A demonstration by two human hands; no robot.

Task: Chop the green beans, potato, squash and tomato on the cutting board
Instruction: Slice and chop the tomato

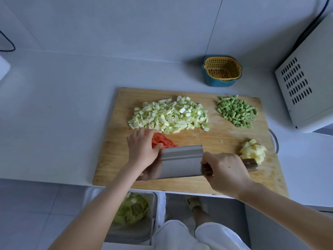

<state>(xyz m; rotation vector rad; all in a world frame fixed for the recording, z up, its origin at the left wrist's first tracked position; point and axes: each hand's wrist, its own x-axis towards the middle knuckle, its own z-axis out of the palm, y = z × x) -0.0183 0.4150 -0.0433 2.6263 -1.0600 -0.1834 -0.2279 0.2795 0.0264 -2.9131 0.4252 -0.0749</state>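
Tomato (163, 141), cut into red slices, lies on the near-left part of the wooden cutting board (111, 159). The row of slices runs from your left hand (142, 147) rightward and slightly toward you. Your left fingers (139, 135) curl down over its left end, with the thumb against the cleaver (180, 162). The cleaver's broad blade runs left to right, just on your side of the slices. Your right hand (226, 171) wraps round the wooden handle, which points right. Diced squash (169, 114) is heaped beyond, chopped green beans (237, 110) sit far right, and potato cubes (253, 151) sit near right.
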